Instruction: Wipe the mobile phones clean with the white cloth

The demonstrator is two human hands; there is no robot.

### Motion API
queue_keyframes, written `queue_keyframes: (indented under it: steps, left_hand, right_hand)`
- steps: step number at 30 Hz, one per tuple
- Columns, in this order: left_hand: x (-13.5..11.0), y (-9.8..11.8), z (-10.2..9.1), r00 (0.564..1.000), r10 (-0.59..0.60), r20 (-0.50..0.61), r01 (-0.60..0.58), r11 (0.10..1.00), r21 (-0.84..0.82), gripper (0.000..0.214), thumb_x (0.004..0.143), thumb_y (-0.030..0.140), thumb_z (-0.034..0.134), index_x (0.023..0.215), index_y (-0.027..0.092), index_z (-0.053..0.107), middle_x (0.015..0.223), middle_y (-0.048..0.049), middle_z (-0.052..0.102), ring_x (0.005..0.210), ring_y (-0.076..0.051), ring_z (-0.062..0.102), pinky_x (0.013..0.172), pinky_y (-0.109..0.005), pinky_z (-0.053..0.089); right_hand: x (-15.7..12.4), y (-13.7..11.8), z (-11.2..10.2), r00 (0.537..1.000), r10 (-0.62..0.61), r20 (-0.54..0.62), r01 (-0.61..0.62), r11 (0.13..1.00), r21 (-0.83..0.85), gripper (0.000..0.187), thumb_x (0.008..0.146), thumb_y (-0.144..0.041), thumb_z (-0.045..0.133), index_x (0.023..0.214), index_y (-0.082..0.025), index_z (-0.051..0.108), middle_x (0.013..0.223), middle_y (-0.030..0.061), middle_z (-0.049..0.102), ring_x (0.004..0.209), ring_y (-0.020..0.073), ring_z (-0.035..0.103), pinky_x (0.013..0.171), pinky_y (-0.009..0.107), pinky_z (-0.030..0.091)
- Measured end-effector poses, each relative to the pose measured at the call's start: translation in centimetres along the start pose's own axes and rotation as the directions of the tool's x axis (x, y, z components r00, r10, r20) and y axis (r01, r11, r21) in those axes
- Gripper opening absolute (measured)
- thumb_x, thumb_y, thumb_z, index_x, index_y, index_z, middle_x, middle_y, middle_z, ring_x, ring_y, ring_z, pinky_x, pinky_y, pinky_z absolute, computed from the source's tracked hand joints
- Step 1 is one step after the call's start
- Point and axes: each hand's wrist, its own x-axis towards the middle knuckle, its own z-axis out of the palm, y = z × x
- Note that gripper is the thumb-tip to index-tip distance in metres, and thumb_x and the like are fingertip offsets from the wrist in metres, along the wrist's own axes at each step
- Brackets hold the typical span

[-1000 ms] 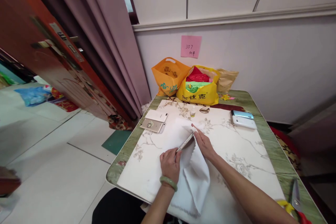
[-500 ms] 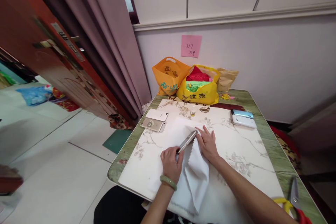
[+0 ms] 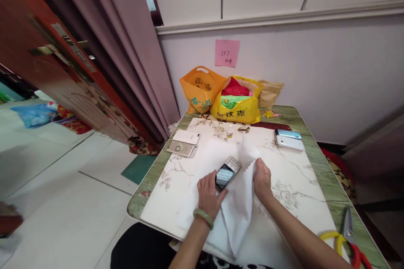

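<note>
A mobile phone with a small screen and a silver keypad [image 3: 227, 172] lies face up over the white cloth, its keypad end pointing away from me and to the right. My left hand [image 3: 210, 193], with a green bangle on the wrist, grips the phone's near end between thumb and fingers. To the right, my right hand [image 3: 262, 180] is closed on the edge of the white cloth [image 3: 241, 210] and lifts it. The cloth's raised fold stands beside the phone, and the rest drapes toward the table's front edge.
Two phones [image 3: 184, 142] lie at the left of the table, and a blue phone and a white phone [image 3: 290, 143] at the right. Orange [image 3: 202, 88] and yellow [image 3: 236, 111] bags stand at the back. Scissors [image 3: 347, 231] rest near the right edge, a small jar [image 3: 229, 133] farther back.
The phone has turned from edge-on to face up, its screen and keypad now showing. My right hand has moved right, away from the phone, pulling up the cloth's edge.
</note>
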Motion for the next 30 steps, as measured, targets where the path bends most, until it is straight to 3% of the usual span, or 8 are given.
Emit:
queue_keyframes:
  steps: [2, 7, 11, 13, 16, 24, 27, 30]
  left_hand:
    - [0.1, 0.1, -0.1, 1.0, -0.017, 0.011, 0.017, 1.0, -0.016, 0.068, 0.081, 0.036, 0.063, 0.14, 0.015, 0.035, 0.126, -0.0164, 0.058, 0.113, -0.03, 0.054, 0.096, -0.046, 0.038]
    - [0.1, 0.3, -0.6, 0.98, -0.194, -0.031, 0.197, 0.972, 0.131, 0.06, 0.069, 0.03, 0.067, 0.124, 0.015, 0.05, 0.133, -0.0182, 0.052, 0.124, -0.037, 0.044, 0.103, -0.057, 0.026]
    - [0.0, 0.1, -0.5, 0.989, -0.145, -0.037, 0.149, 0.98, 0.135, 0.048, 0.071, 0.031, 0.066, 0.115, 0.015, 0.055, 0.126, -0.0169, 0.057, 0.12, -0.034, 0.047, 0.103, -0.055, 0.026]
    - [0.0, 0.1, -0.4, 0.992, -0.119, -0.037, 0.123, 0.986, 0.112, 0.05, 0.072, 0.032, 0.066, 0.117, 0.014, 0.054, 0.124, -0.0162, 0.058, 0.118, -0.033, 0.049, 0.102, -0.053, 0.029]
    - [0.2, -0.1, -0.4, 0.991, -0.128, -0.05, 0.131, 0.989, 0.073, 0.053, 0.075, 0.036, 0.066, 0.12, 0.014, 0.052, 0.12, -0.0153, 0.06, 0.115, -0.032, 0.051, 0.1, -0.052, 0.033]
    - [-0.3, -0.6, -0.4, 0.983, -0.145, -0.116, 0.109, 0.955, -0.275, 0.045, 0.087, 0.02, 0.052, 0.13, 0.021, 0.04, 0.113, -0.0101, 0.062, 0.101, -0.021, 0.062, 0.087, -0.038, 0.051]
    - [-0.4, -0.5, -0.4, 0.981, -0.129, -0.147, 0.082, 0.953, -0.29, 0.043, 0.087, 0.015, 0.05, 0.128, 0.021, 0.041, 0.112, -0.0098, 0.061, 0.102, -0.021, 0.062, 0.088, -0.036, 0.052]
    - [-0.3, -0.3, -0.4, 0.98, -0.095, -0.177, 0.055, 0.975, -0.214, 0.045, 0.085, 0.015, 0.052, 0.128, 0.018, 0.041, 0.11, -0.0115, 0.06, 0.1, -0.022, 0.062, 0.087, -0.039, 0.053]
  right_hand:
    - [-0.9, -0.3, 0.4, 0.963, -0.157, 0.218, 0.171, 0.984, -0.046, 0.043, 0.099, -0.045, 0.031, 0.094, -0.018, 0.065, 0.086, 0.0067, 0.067, 0.085, 0.0202, 0.062, 0.08, 0.033, 0.049]
    - [-2.5, -0.6, 1.4, 0.487, -0.335, 0.806, 0.65, 0.756, -0.079, 0.04, 0.1, -0.033, 0.035, 0.133, -0.025, 0.054, 0.132, 0.0067, 0.06, 0.126, 0.0211, 0.05, 0.112, 0.047, 0.03]
    - [-2.2, 0.1, 2.1, 0.404, -0.297, 0.865, 0.756, 0.641, -0.133, 0.046, 0.099, -0.03, 0.038, 0.145, -0.024, 0.04, 0.145, 0.0054, 0.047, 0.137, 0.0205, 0.039, 0.114, 0.047, 0.028]
    - [-1.5, 0.7, 2.5, 0.436, -0.289, 0.852, 0.766, 0.616, -0.184, 0.046, 0.099, -0.029, 0.038, 0.145, -0.026, 0.04, 0.145, 0.0039, 0.047, 0.136, 0.0209, 0.04, 0.112, 0.047, 0.03]
    - [0.1, 1.9, 2.7, 0.611, -0.307, 0.73, 0.703, 0.634, -0.322, 0.04, 0.098, -0.032, 0.042, 0.136, -0.027, 0.052, 0.139, 0.0052, 0.055, 0.129, 0.0238, 0.048, 0.106, 0.048, 0.039]
    - [3.5, 1.8, 0.2, 0.963, -0.19, 0.188, 0.247, 0.902, -0.354, 0.034, 0.091, -0.047, 0.049, 0.1, -0.02, 0.068, 0.091, 0.0058, 0.071, 0.077, 0.0206, 0.064, 0.075, 0.035, 0.051]
    - [3.0, 0.8, -0.5, 0.999, -0.05, 0.019, 0.053, 0.976, -0.209, 0.038, 0.092, -0.05, 0.045, 0.098, -0.017, 0.064, 0.078, 0.0026, 0.066, 0.065, 0.0172, 0.058, 0.062, 0.03, 0.048]
    - [1.1, -0.5, -0.2, 0.987, -0.158, 0.025, 0.16, 0.977, -0.144, 0.032, 0.094, -0.042, 0.043, 0.106, -0.019, 0.061, 0.098, 0.0072, 0.068, 0.088, 0.0213, 0.062, 0.079, 0.035, 0.05]
